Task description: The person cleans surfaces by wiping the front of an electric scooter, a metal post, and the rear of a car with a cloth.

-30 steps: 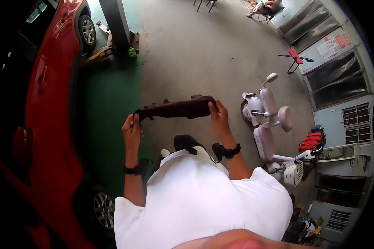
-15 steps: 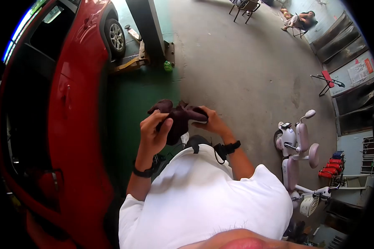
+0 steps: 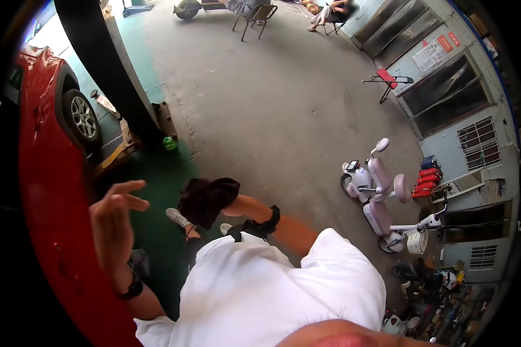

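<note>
A dark maroon cloth (image 3: 205, 199) is bunched up in front of my body, over the green and grey floor. My right hand (image 3: 235, 205) is at its right side, with the fingers mostly covered by the folds, and the cloth hangs from it. My left hand (image 3: 117, 217) is raised away from the cloth, beside the red car (image 3: 52, 202). Its fingers are apart and nothing is in them.
A dark post (image 3: 101, 63) with a yellow lift arm (image 3: 118, 157) stands at the upper left. A green bottle (image 3: 169, 143) is at its base. To the right is a pink and white scooter (image 3: 377, 217). Seated people (image 3: 330, 11) are at the top.
The cloth was stretched between both hands, then gathered. Now my left hand has let go and moved left, while my right hand has moved left with the bunched cloth. The view has turned.
</note>
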`<state>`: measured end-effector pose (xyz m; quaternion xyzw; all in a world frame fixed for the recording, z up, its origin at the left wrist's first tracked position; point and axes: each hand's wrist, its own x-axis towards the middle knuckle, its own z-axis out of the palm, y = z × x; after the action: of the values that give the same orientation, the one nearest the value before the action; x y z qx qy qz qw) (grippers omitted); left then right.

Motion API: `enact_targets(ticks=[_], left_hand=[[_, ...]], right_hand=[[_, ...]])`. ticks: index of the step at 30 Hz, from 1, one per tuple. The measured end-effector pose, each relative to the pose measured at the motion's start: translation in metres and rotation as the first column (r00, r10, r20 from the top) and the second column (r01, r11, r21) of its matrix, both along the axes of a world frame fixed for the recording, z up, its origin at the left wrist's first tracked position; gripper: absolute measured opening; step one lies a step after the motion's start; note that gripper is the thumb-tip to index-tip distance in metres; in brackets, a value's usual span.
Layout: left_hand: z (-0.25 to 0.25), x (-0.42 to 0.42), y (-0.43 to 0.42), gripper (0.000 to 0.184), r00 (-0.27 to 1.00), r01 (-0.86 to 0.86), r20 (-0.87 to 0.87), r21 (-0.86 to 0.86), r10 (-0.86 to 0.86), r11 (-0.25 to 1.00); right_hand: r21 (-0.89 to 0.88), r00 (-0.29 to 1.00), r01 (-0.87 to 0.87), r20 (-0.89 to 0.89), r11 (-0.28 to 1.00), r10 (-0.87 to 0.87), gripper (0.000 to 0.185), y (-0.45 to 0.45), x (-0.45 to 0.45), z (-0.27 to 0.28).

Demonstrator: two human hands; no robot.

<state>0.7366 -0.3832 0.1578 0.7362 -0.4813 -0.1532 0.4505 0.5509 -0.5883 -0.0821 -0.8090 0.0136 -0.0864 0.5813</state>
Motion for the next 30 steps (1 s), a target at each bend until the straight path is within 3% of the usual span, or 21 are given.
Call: enact_targets(ticks=[1,2,5,6,8,9,11,14,15,17,19,21,22,24,26,28,29,30], left_hand=[[0.029,0.027,0.008,0.082,0.982,-0.042,0.179,-0.127,0.064,0.991],[0.041,0.069,0.031,0.082,0.992,0.082,0.113,-0.3,-0.05,0.951],[0.062,0.149,0.079,0.08,0.936,0.218,0.351,-0.493,-0.037,0.842],[0.064,0.164,0.087,0.079,0.911,0.261,0.411,-0.515,-0.032,0.816],[0.062,0.197,0.086,0.078,0.885,0.31,0.465,-0.528,-0.036,0.791],[0.058,0.214,0.083,0.077,0.878,0.327,0.477,-0.532,-0.043,0.781],[0.054,0.249,0.075,0.076,0.867,0.358,0.496,-0.538,-0.057,0.764],[0.046,0.29,0.058,0.075,0.866,0.378,0.496,-0.561,-0.066,0.737],[0.045,0.302,0.052,0.075,0.863,0.381,0.5,-0.565,-0.063,0.732],[0.045,0.325,0.038,0.074,0.861,0.39,0.504,-0.572,-0.066,0.722],[0.045,0.348,0.019,0.074,0.861,0.388,0.504,-0.572,-0.063,0.723],[0.044,0.362,0.002,0.074,0.857,0.378,0.513,-0.571,-0.043,0.728],[0.043,0.365,-0.004,0.075,0.859,0.357,0.511,-0.581,-0.014,0.732],[0.038,0.369,-0.02,0.075,0.866,0.319,0.499,-0.594,0.028,0.738],[0.04,0.38,-0.039,0.076,0.867,0.317,0.499,-0.579,0.018,0.752],[0.044,0.395,-0.057,0.077,0.857,0.339,0.515,-0.556,-0.005,0.759],[0.046,0.403,-0.066,0.078,0.852,0.348,0.523,-0.55,-0.011,0.76],[0.047,0.411,-0.074,0.078,0.85,0.35,0.526,-0.553,-0.009,0.756]], right_hand=[[-0.259,0.979,0.122,0.191,0.958,-0.073,0.034,0.0,0.009,-0.011],[-0.26,0.982,0.117,0.174,0.959,-0.073,0.034,-0.004,0.016,-0.01],[0.022,0.993,0.018,-0.119,1.0,-0.015,0.031,-0.02,0.057,-0.002],[0.093,0.999,0.049,0.011,0.994,-0.051,0.031,-0.022,0.077,0.001],[0.167,0.987,0.072,0.129,0.983,-0.094,0.031,-0.026,0.107,0.011],[0.177,0.985,0.162,-0.081,0.971,-0.15,0.026,-0.018,0.12,0.047],[0.167,0.934,0.267,-0.287,0.949,-0.212,0.023,-0.015,0.153,0.065],[0.159,0.98,0.115,-0.177,0.981,-0.086,0.03,-0.022,0.179,0.05],[-0.057,0.975,0.187,-0.107,0.981,-0.192,0.028,-0.02,0.188,0.03],[-0.268,0.959,0.275,0.004,0.923,-0.284,0.026,-0.024,0.211,0.03],[-0.04,0.905,0.254,-0.343,0.966,-0.252,0.023,-0.038,0.243,0.057],[0.076,0.879,0.416,-0.288,0.906,-0.379,0.019,-0.045,0.268,0.051],[0.033,0.905,0.356,-0.262,0.934,-0.336,0.019,-0.054,0.287,0.044],[0.233,0.917,0.396,-0.057,0.888,-0.394,0.026,-0.063,0.314,0.022],[0.276,0.942,0.275,-0.269,0.921,-0.201,0.026,-0.081,0.341,0.023],[0.285,0.982,0.19,-0.069,0.94,-0.177,0.022,-0.089,0.379,0.048],[0.315,0.977,0.214,-0.073,0.924,-0.201,0.022,-0.093,0.396,0.053],[0.194,0.989,0.132,0.044,0.972,-0.143,0.019,-0.101,0.412,0.057]])
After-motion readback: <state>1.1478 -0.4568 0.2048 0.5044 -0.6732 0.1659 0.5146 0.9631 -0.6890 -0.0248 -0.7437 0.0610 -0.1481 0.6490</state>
